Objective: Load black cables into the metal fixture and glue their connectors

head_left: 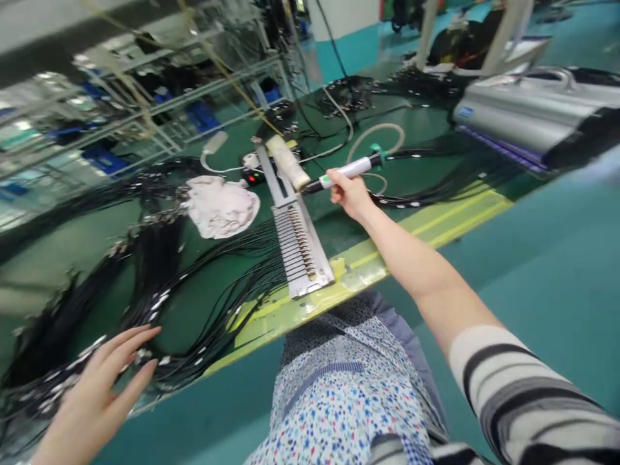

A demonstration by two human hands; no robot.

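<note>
My right hand [347,192] is closed around a white dispensing syringe [356,167] with a green end and a dark tip. The tip points left, by the end of a pale roll [288,161]. Just below lies a metal fixture [317,255] holding a row of black cables with brass-coloured ends [301,242]. My left hand [99,394] is at the lower left, fingers spread and holding nothing. Beneath and beside it are black cable bundles [150,278] with white tags; whether it touches them I cannot tell.
A crumpled white cloth [223,206] lies left of the fixture. Behind it sits a small black box with a red light [252,176]. A silver machine with a handle [523,116] stands at the right. Yellow tape [368,255] runs along the table's front edge.
</note>
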